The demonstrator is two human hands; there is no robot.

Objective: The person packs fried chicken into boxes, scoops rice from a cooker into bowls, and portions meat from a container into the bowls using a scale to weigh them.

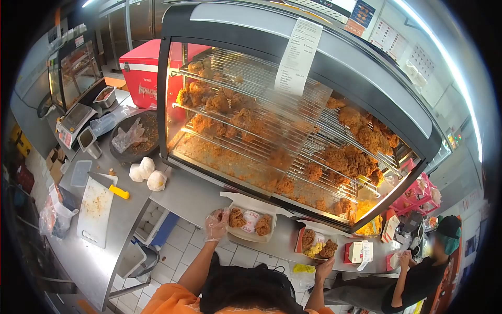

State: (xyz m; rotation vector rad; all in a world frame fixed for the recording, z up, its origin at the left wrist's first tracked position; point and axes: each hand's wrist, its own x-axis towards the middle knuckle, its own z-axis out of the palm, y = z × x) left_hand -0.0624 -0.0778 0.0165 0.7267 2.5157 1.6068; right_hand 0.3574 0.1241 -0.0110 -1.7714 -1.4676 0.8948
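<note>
Seen from above, the left hand [216,225], in a clear glove, is at the left edge of an open box [250,237] holding two pieces of fried chicken [237,217] and wrapped rice [251,222], on a metal worktop [180,194] in front of a lit case [225,15]. The right hand [324,268], well apart from the left, is at the near right corner of a second box [299,241] with chicken and yellow food [314,250]; whether either hand grips its box, I cannot tell. A co-worker [418,272] stands at the right.
</note>
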